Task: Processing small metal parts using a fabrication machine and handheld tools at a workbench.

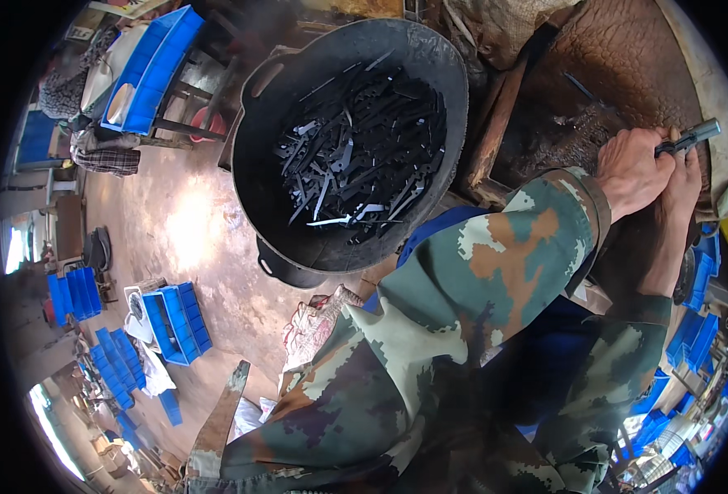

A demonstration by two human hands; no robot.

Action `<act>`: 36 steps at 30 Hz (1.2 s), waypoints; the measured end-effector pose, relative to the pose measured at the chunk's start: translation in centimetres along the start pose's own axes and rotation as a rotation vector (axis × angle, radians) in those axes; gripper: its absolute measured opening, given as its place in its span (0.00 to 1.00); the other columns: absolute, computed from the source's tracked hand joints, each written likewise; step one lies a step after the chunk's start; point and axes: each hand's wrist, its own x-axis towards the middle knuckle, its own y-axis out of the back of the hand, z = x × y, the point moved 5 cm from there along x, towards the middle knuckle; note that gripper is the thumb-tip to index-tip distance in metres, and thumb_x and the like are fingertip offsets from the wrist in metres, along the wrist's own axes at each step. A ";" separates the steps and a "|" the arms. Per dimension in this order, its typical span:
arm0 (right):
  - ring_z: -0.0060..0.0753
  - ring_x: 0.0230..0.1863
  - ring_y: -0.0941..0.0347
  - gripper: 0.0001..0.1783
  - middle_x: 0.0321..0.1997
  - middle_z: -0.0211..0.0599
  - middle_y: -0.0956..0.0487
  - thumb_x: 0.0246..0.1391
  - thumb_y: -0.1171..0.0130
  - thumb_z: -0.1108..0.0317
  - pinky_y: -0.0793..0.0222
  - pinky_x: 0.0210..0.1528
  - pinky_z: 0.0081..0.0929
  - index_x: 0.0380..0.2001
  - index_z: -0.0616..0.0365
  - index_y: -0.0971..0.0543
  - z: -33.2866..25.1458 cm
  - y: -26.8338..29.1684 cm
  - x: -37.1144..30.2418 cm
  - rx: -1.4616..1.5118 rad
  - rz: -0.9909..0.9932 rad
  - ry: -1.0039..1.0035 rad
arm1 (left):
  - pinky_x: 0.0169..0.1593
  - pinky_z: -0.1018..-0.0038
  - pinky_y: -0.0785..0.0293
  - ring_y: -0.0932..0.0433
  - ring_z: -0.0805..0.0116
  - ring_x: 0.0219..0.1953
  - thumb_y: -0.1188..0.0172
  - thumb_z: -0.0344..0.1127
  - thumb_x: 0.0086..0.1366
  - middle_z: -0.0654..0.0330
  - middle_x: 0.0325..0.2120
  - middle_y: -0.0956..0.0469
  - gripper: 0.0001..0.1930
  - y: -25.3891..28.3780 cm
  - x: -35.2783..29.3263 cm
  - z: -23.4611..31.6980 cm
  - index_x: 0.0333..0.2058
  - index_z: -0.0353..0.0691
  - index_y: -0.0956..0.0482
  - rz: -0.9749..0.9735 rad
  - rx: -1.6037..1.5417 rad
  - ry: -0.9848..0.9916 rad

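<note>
My left hand (630, 173) reaches across to the far right, its fingers closed round a short dark metal piece with a grey cylindrical end (690, 137). Beside and partly behind it, my right hand (683, 183) is also closed on that piece, some of its fingers hidden. Both hands are over a brown, wrinkled, wet-looking surface (627, 49), where a thin dark strip (580, 85) lies. Left of my arms is a large black two-handled metal basin (253, 193). It holds a heap of flat, dark metal blade-like pieces (364, 140), a few of them shiny.
A wooden bar (496, 128) runs between basin and brown surface. Blue bins stand at upper left (154, 70), lower left (175, 323) and right (693, 337). A patterned sack (319, 325) lies on the floor (187, 214). Nearby stands a pinkish bucket (207, 123).
</note>
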 end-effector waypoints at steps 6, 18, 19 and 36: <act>0.23 0.43 0.24 0.13 0.45 0.37 0.18 0.67 0.49 0.66 0.29 0.49 0.22 0.49 0.61 0.24 0.7 -0.8 0.4 0.016 -0.063 0.023 | 0.45 0.57 0.24 0.20 0.44 0.39 0.43 0.39 0.57 0.44 0.31 0.19 0.16 0.7 -0.2 -0.5 0.40 0.37 0.18 0.023 0.076 0.001; 0.22 0.37 0.24 0.13 0.41 0.35 0.18 0.65 0.45 0.63 0.27 0.40 0.22 0.45 0.60 0.23 0.8 -1.0 0.7 0.113 -0.036 -0.005 | 0.42 0.56 0.25 0.20 0.43 0.33 0.42 0.41 0.55 0.44 0.25 0.20 0.13 1.9 -2.4 2.3 0.30 0.37 0.16 0.016 0.193 -0.082; 0.22 0.36 0.23 0.13 0.40 0.35 0.18 0.64 0.44 0.62 0.27 0.39 0.22 0.45 0.60 0.23 0.7 -0.7 0.4 0.094 -0.032 0.001 | 0.42 0.56 0.25 0.20 0.43 0.33 0.42 0.41 0.55 0.44 0.25 0.20 0.13 1.8 -2.7 2.5 0.30 0.37 0.16 0.013 0.187 -0.093; 0.37 0.46 0.22 0.17 0.49 0.44 0.21 0.42 0.38 0.82 0.27 0.45 0.27 0.40 0.65 0.23 -4.9 0.4 -22.0 -0.621 -0.581 0.451 | 0.42 0.56 0.22 0.20 0.42 0.34 0.41 0.46 0.53 0.45 0.26 0.20 0.15 2.1 -1.1 -0.1 0.26 0.40 0.17 -0.090 0.486 -0.281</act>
